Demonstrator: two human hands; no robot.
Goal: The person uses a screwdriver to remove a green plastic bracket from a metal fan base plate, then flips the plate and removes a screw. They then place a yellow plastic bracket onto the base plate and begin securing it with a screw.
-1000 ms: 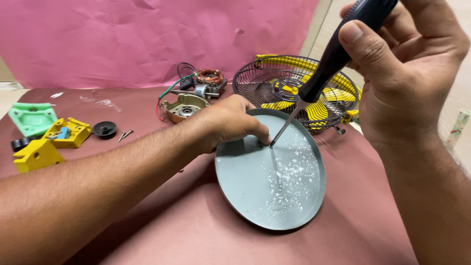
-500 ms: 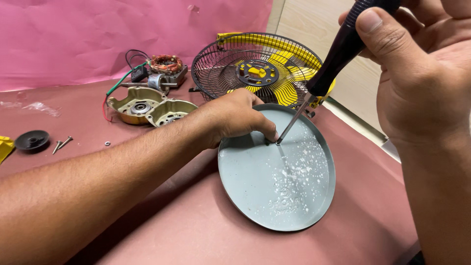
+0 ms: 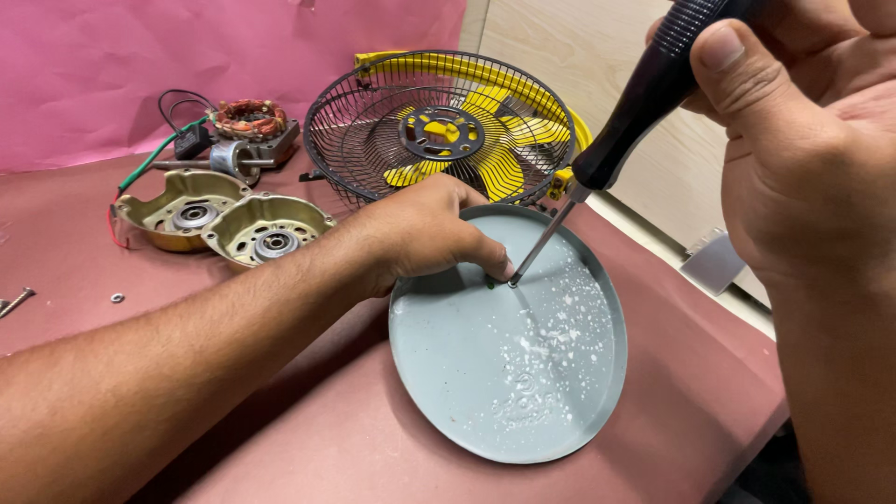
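— What covers the desk [image 3: 308, 439]?

— A dull reddish-brown sheet, running to its right edge. A pink backdrop [image 3: 112, 65] rises behind it.

— What lies on it up front?

— A round grey-blue tray [image 3: 523, 373], flecked with white specks, near the right edge.

— And behind that?

— A fan [image 3: 443, 131] with black wire guard and yellow blades, lying flat. Left of it sit two brassy motor housing halves [image 3: 229, 224] side by side, touching. Farther back, a motor core with copper windings [image 3: 247, 121] and wires.

— Anything small?

— A screw [image 3: 17, 301] and a washer [image 3: 117, 298] at the far left.
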